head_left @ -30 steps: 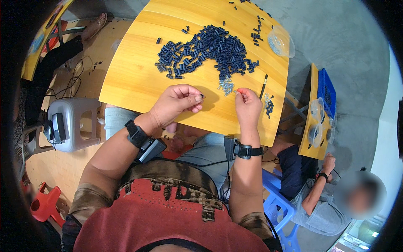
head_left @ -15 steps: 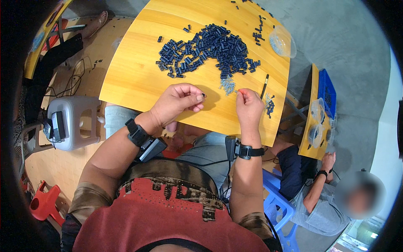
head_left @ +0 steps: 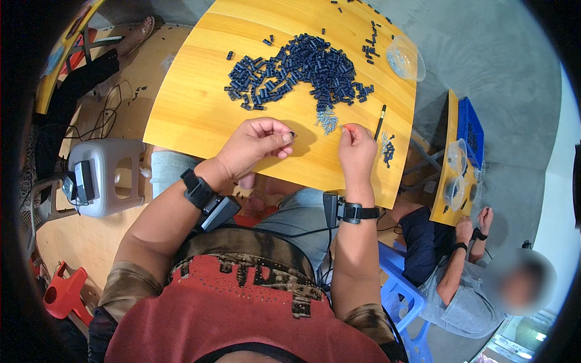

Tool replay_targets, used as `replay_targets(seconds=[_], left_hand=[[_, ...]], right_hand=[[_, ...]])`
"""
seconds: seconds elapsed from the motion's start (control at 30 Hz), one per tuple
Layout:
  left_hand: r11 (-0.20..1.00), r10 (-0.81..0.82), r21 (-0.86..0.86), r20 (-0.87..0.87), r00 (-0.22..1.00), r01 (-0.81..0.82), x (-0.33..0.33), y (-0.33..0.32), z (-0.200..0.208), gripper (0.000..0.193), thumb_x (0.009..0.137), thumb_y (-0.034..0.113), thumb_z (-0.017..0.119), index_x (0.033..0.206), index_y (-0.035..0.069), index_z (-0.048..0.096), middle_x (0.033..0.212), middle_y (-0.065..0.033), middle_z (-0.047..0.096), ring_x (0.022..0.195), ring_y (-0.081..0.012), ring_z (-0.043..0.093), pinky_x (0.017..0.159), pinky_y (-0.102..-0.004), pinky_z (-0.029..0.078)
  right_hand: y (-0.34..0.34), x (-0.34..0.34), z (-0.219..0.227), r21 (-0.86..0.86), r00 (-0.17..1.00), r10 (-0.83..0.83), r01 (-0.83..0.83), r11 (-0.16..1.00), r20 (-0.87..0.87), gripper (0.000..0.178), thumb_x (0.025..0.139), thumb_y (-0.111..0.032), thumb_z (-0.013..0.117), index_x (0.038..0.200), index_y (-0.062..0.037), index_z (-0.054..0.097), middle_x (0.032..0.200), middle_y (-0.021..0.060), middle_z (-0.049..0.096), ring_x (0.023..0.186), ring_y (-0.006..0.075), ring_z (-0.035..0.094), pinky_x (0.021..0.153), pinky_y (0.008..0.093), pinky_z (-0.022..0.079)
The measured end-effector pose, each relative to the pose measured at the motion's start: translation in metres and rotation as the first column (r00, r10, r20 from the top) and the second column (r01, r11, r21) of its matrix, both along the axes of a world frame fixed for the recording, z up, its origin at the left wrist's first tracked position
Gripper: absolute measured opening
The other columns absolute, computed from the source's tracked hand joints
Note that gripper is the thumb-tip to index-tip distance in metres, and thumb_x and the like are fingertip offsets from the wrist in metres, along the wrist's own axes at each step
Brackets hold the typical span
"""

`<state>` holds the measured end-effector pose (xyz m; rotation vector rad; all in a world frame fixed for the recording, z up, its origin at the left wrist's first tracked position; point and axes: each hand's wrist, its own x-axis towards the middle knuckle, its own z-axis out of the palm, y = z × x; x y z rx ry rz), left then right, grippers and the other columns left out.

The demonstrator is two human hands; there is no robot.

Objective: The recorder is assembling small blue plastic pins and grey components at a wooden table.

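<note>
Over the near edge of the yellow table [head_left: 187, 115], my left hand [head_left: 257, 142] is closed, pinching a small black plastic part [head_left: 293, 134] between thumb and forefinger. To its right, my right hand [head_left: 358, 145] is closed too, with thumb and forefinger pressed together beside a little heap of small silver screws [head_left: 327, 121]. Whatever lies between those fingertips is too small to make out. Just beyond both hands spreads a large pile of black plastic parts [head_left: 321, 66], short and tube-like.
A black pen-like stick [head_left: 380, 122] and a small group of dark parts and screws [head_left: 388, 151] lie right of my right hand. A clear bowl [head_left: 405, 58] stands at the far right edge. A co-worker [head_left: 463, 290] sits at another table with a blue tray [head_left: 471, 130].
My left hand keeps its pinch on the black part with hardly any movement. My right hand has shifted very slightly up beside the screws. The co-worker's hands have moved, and both now show.
</note>
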<state>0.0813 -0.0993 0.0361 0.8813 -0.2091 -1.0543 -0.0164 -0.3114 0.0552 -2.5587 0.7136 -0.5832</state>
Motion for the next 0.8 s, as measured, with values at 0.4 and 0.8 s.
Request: replay_targets(seconds=[0.4,0.8], left_hand=[[1.000,-0.004,-0.013,-0.014,1.000,0.004,0.000,0.001,-0.001,0.012,0.089,0.009,0.058,0.096,0.000,0.059,0.089,-0.0068,0.062,0.078,-0.0137,0.060,0.070,-0.0258,0.050],[1.000,0.006,-0.028,-0.015,1.000,-0.007,-0.001,0.000,0.001,0.013,0.089,0.011,0.059,0.097,0.001,0.060,0.088,-0.0056,0.062,0.078,-0.0127,0.060,0.071,-0.0251,0.050]], right_hand=[[-0.002,-0.026,0.015,0.039,0.997,-0.070,0.068,0.997,0.042,0.008,0.078,-0.004,0.062,0.083,0.0010,0.065,0.076,0.0150,0.062,0.064,0.0239,0.062,0.060,0.0312,0.049],[0.042,0.011,0.021,0.030,0.980,0.189,-0.191,0.981,0.061,0.008,0.076,-0.007,0.063,0.083,-0.0040,0.066,0.075,0.0119,0.058,0.069,0.0293,0.058,0.062,0.0364,0.047]])
